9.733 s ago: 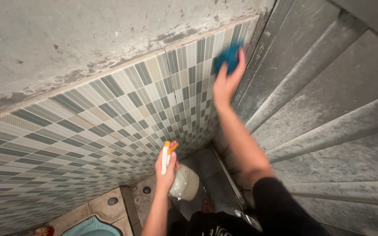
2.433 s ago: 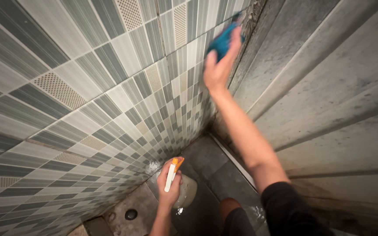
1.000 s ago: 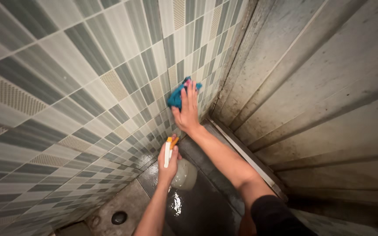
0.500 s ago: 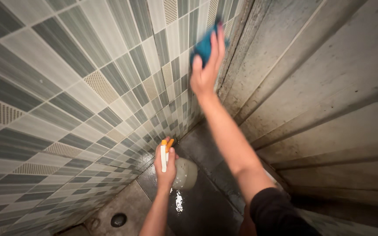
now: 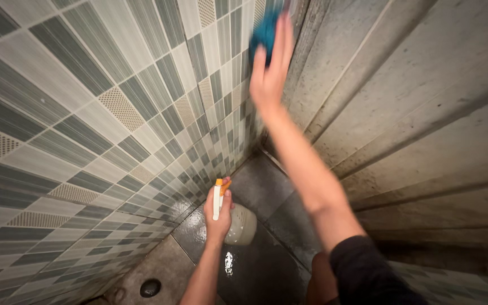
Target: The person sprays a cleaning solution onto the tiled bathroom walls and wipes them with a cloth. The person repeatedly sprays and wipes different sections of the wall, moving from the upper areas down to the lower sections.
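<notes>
While my right hand (image 5: 269,79) presses a soft, limp blue cloth (image 5: 265,35) flat on the far tile wall (image 5: 142,107), my left hand (image 5: 219,217) grips the spray bottle (image 5: 238,224) neck; probably light, slick.

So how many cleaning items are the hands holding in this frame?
2. A blue cloth is pressed to the tiled wall by the right hand, up near the corner. A spray bottle is gripped by the left hand, low over the wet floor.
</notes>
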